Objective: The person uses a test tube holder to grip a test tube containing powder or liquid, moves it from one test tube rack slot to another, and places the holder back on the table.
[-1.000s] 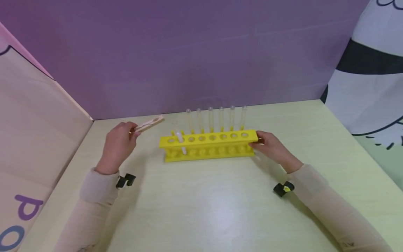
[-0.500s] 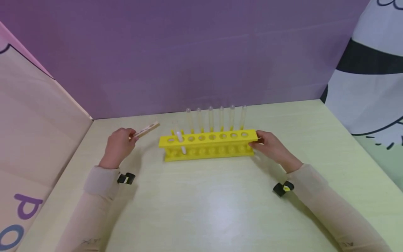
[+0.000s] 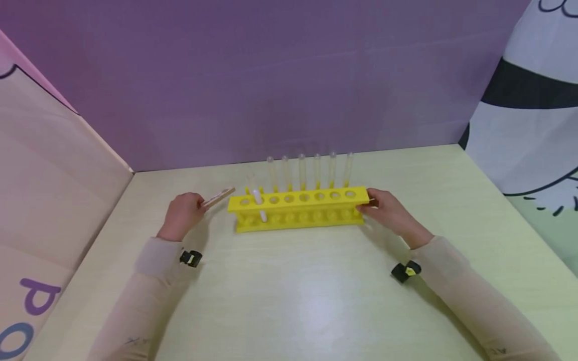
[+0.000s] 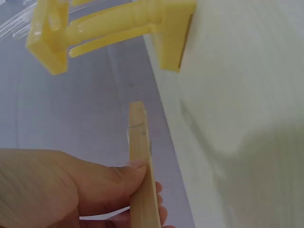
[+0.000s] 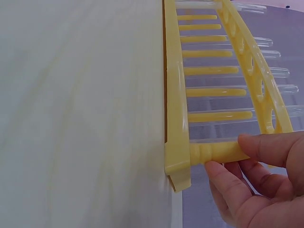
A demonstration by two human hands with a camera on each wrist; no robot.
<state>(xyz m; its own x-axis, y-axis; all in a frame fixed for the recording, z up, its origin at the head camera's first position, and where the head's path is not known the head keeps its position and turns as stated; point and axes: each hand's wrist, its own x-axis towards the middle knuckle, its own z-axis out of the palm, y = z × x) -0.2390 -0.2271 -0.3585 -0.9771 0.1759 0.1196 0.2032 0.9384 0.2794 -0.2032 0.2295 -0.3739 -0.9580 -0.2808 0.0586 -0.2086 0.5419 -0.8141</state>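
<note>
My left hand (image 3: 182, 216) pinches a wooden test tube clamp (image 3: 220, 196) between thumb and fingers. In the left wrist view the thumb lies flat along the clamp (image 4: 139, 142), whose far end points at the yellow test tube rack (image 4: 172, 35). That end is just left of the rack, apart from it. One whitish test tube (image 3: 258, 196) leans in the rack's second hole from the left. My right hand (image 3: 390, 213) holds the rack's right end; in the right wrist view its thumb and fingers are round the end post (image 5: 221, 152).
Several clear test tubes (image 3: 302, 170) stand upside down on the pegs along the rack's rear. Pale table (image 3: 293, 291) spreads in front of the rack. A purple backdrop (image 3: 289, 85) rises behind the table, with a light panel (image 3: 45, 175) on the left.
The left hand has shifted right and slightly down, lowering and turning the clamp so its tip is beside the rack. The right hand and the rack stay put.
</note>
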